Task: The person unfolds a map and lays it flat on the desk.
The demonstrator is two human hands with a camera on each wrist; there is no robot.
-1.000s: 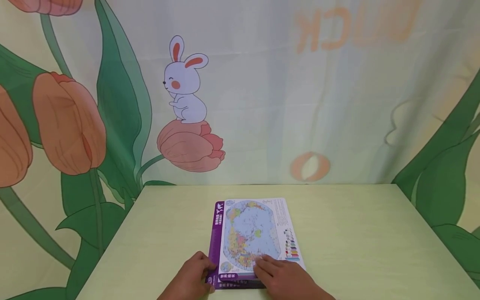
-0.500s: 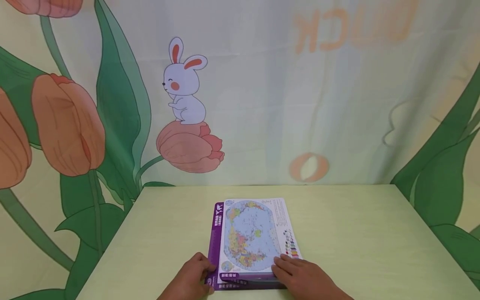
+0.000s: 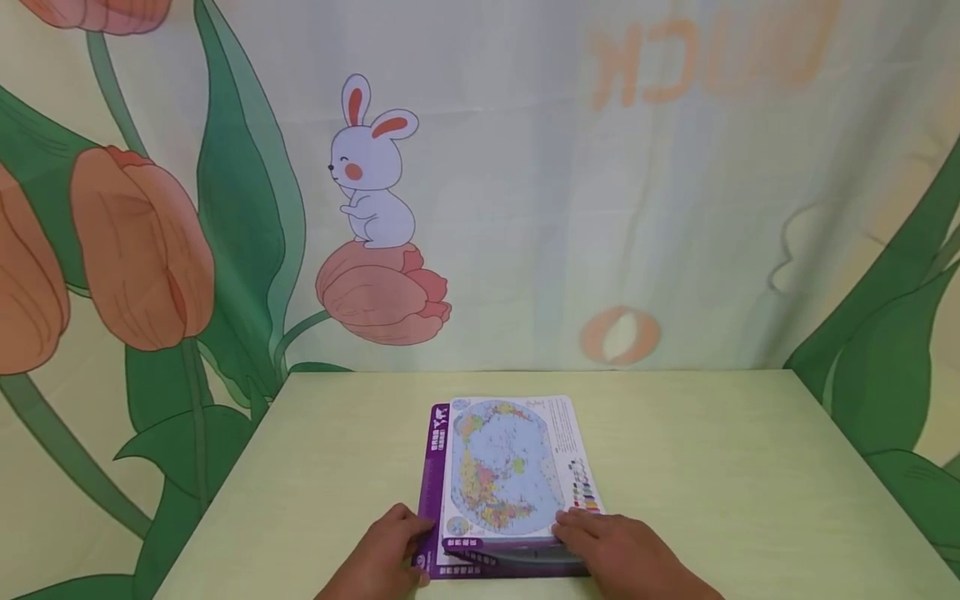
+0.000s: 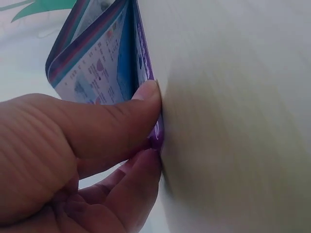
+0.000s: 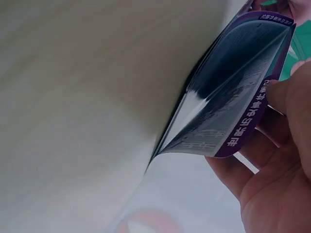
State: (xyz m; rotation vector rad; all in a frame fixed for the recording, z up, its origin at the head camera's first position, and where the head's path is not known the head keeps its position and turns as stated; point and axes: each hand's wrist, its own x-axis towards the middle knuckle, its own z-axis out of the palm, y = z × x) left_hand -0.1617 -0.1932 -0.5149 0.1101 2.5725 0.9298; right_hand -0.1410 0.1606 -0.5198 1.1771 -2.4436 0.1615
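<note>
A folded world map (image 3: 498, 462) with a purple margin lies on the table, its upper panels offset to the right so the purple strip shows on the left. At its near left corner my left hand (image 3: 382, 550) pinches the purple edge; thumb and fingertips meet there in the left wrist view. My right hand (image 3: 630, 554) holds the near right part of the upper panels, with thumb and fingers on opposite sides in the right wrist view. Those panels (image 5: 243, 102) stand raised from the lower layer, leaving a wedge-shaped gap along the near side.
The pale green table (image 3: 712, 467) extends to both sides of the map. Behind it hangs a curtain (image 3: 510, 208) printed with tulips and a white rabbit.
My right hand has slid right across the map to its near right edge. The near side of the upper panels has lifted and the gap beneath has widened. My left hand stays put.
</note>
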